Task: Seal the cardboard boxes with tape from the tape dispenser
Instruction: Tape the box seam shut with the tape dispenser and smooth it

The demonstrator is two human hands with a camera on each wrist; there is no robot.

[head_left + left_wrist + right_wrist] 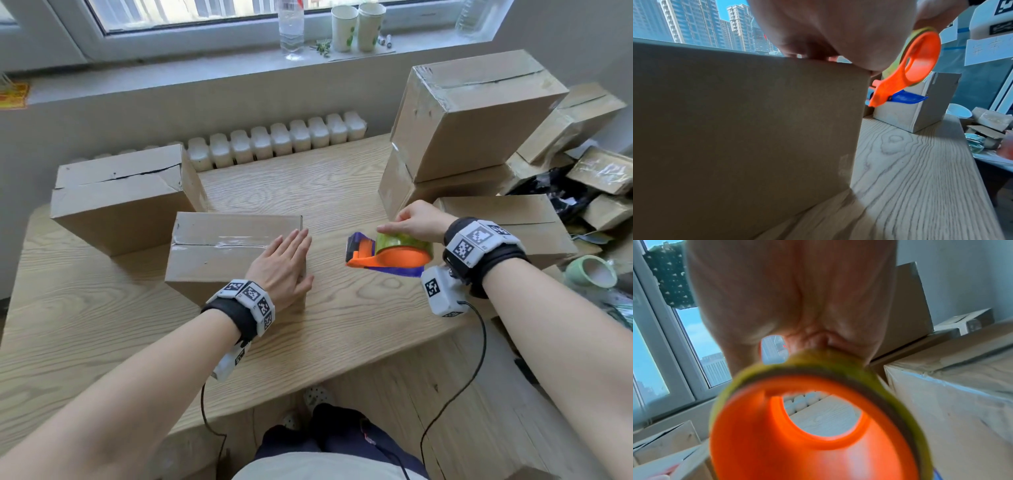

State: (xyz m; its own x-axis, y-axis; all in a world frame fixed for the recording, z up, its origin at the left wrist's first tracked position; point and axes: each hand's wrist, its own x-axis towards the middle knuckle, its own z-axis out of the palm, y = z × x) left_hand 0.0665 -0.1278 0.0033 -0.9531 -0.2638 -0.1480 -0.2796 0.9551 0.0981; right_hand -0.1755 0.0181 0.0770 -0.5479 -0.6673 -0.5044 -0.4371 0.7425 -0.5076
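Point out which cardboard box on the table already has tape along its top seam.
The box under the left hand: front box, shiny tape along its seam. The box behind it shows a bare, gaping seam.

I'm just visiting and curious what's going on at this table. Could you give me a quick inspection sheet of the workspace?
Surface: wooden table, light grain.
Job's things: taped box in front; untaped box behind it with its seam open; stacked boxes on the right; orange tape dispenser held above the table.
Clutter: loose packages and a green tape roll at the far right.
Hands: left hand lies flat on the taped box; right hand grips the dispenser's tape roll.
Cables: black cable hangs from each wrist camera.
Surroundings: radiator; windowsill with paper cups and a bottle.
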